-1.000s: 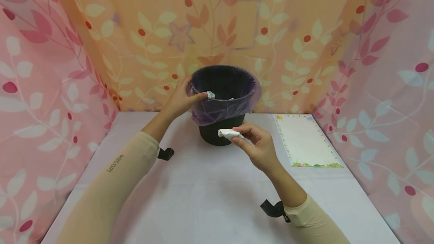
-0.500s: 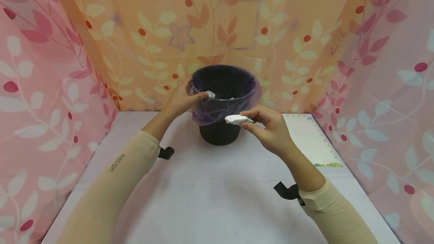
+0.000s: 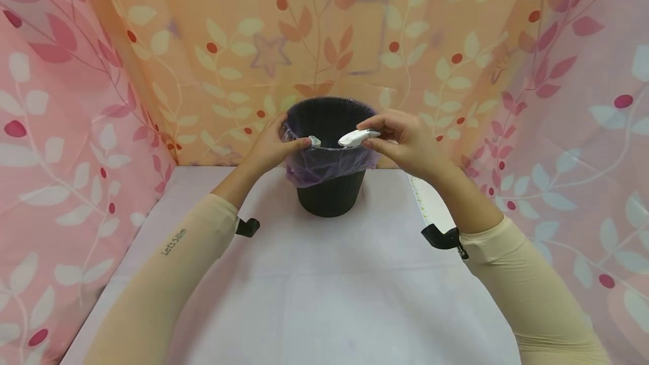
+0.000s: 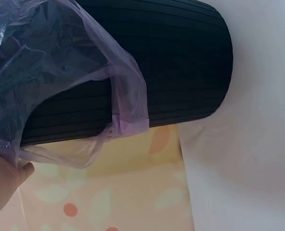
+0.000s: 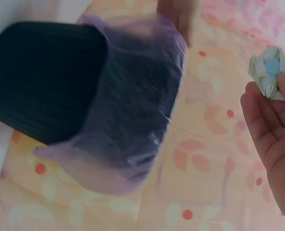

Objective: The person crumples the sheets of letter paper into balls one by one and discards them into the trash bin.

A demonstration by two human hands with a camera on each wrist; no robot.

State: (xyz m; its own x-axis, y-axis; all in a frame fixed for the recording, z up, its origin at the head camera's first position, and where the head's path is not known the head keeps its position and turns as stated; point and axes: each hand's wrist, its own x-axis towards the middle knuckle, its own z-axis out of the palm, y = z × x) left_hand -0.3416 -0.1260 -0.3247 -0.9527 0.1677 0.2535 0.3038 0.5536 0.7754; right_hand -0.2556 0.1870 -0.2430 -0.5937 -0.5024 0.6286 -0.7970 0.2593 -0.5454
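Observation:
A black trash bin point(image 3: 329, 199) stands at the back of the table, lined with a purple plastic bag point(image 3: 327, 168) folded down over its rim. My left hand point(image 3: 267, 150) grips the bin's left rim through the bag, thumb on the near side. At that thumb's tip shows a small bit of crumpled white paper point(image 3: 315, 141). Between thumb and fingers, my right hand point(image 3: 408, 142) pinches a crumpled piece of paper point(image 3: 352, 138) over the right part of the bin's opening. In the right wrist view this crumpled paper point(image 5: 269, 72) shows blue and green print.
A white sheet with a decorated border point(image 3: 431, 201) lies on the table to the right, partly hidden by my right arm. Floral cloth point(image 3: 324, 44) hangs behind the bin and on both sides. A white cloth point(image 3: 314, 297) covers the table.
My right hand has risen from in front of the bin, moving up and right, and brought the crumpled paper over the rim. My left hand has kept its grip on the bin.

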